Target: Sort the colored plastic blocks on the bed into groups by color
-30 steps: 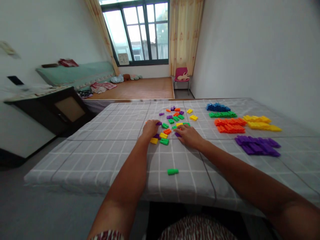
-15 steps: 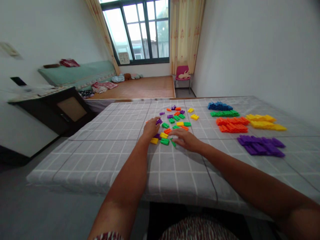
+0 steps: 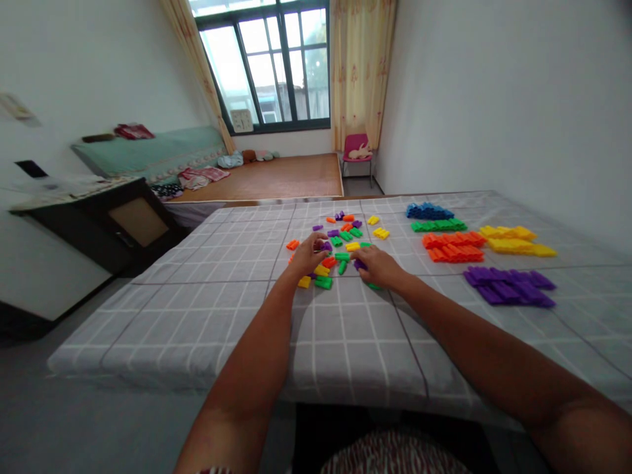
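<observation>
Clock centred on the loose scatter, 12 = window side.

Item 1: checked cloth (image 3: 197, 329), soft; I'd watch for creases tipping pcs if a forearm drags it.
Item 2: purple group (image 3: 511, 288), 4 o'clock, overlapping rows; R forearm passes on its near side, so a wide elbow swing could scatter it.
Item 3: green pc (image 3: 374, 286), 4 o'clock, partly under my R palm; could get swept along unseen.
Item 4: near green pc (image 3: 323, 283), 7 o'clock, yellow pc (image 3: 305, 282) just beside; L wrist could nudge both.
Item 5: R hand (image 3: 378, 266), 3 o'clock, fingers bent, narrow, at a dark purple pc (image 3: 361, 264); grip hidden, can't tell. Poor pinch = slip.
Item 6: L hand (image 3: 309, 255), 9 o'clock, thumb & index slightly apart about a purple pc (image 3: 326, 246); can't tell if held. Crowded nbrs, so wrong pc could come up too.
Item 7: orange group (image 3: 454, 247), yellow group (image 3: 518, 242), approx 3 o'clock, v. close; a bump could mix colours.
Item 8: green group (image 3: 439, 226), blue group (image 3: 429, 211), 2 o'clock; same risk, narrow gap.
</observation>
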`<state>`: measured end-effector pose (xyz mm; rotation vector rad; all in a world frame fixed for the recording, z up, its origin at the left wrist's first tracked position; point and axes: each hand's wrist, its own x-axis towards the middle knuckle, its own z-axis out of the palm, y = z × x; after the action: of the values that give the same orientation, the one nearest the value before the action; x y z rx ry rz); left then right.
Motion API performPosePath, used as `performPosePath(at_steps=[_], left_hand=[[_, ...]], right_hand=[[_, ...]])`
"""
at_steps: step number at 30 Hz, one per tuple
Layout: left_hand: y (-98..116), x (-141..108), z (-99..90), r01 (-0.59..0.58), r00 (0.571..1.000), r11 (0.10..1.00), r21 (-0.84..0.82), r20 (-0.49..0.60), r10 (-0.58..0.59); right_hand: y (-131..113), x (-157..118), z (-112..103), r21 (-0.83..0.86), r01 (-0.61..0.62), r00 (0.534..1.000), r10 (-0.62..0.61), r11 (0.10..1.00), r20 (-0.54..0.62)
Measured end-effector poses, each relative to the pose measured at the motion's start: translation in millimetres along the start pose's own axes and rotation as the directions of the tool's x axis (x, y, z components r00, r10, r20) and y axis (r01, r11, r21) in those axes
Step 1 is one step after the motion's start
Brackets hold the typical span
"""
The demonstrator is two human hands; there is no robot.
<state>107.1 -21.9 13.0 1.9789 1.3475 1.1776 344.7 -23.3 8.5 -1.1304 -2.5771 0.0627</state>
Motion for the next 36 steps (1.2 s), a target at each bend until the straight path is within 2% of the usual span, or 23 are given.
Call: performPosePath(at_steps=[4, 8, 11, 14, 19, 21, 24, 27, 29, 36], left_hand=[[-2, -2, 3.8, -0.031, 0.998, 0.998, 0.063, 0.047, 0.028], [-7, -1, 6.0, 0.0, 1.0, 0.991, 0.137, 0.026, -0.004], [-10, 0, 6.3, 0.046, 0.999, 0.982, 0.182, -0.012, -0.044], [-9, 0, 5.9, 0.064, 0.998, 0.973, 0.223, -0.017, -0.062], [-6, -2, 0.8, 0.033, 0.992, 0.921, 0.388, 0.1, -0.078], [-5, -3, -2.7, 0.025, 0.991, 0.901, 0.433, 0.11, -0.081], [-6, -2, -7.1, 0.003, 0.99, 0.935, 0.354, 0.13, -0.053], [-5, -1, -8.7, -0.084, 0.957, 0.979, 0.183, 0.289, 0.028], [-3, -2, -9.2, -0.091, 0.934, 0.989, 0.113, 0.355, 0.046], [1, -6, -16.8, 0.022, 0.935, 0.99, 0.143, 0.349, -0.071]], right_hand=[[21, -8, -7, 0.063, 0.026, 1.0, -0.025, 0.998, -0.011], [47, -16, -15, 0.146, -0.001, 1.0, 0.004, 0.989, -0.018], [61, -21, -17, 0.234, -0.132, 0.99, 0.139, 0.963, -0.015], [66, -24, -15, 0.241, -0.262, 0.962, 0.274, 0.935, -0.016], [62, -25, -8, 0.183, -0.208, 0.978, 0.203, 0.961, 0.045], [61, -25, -7, 0.16, -0.181, 0.983, 0.177, 0.97, 0.043], [62, -25, -7, 0.139, -0.157, 0.988, 0.154, 0.978, 0.032], [62, -26, -7, 0.114, -0.128, 0.992, 0.125, 0.985, 0.028], [62, -26, -7, 0.109, -0.114, 0.993, 0.112, 0.988, 0.025], [58, -25, -8, 0.169, -0.165, 0.986, 0.169, 0.972, -0.009]])
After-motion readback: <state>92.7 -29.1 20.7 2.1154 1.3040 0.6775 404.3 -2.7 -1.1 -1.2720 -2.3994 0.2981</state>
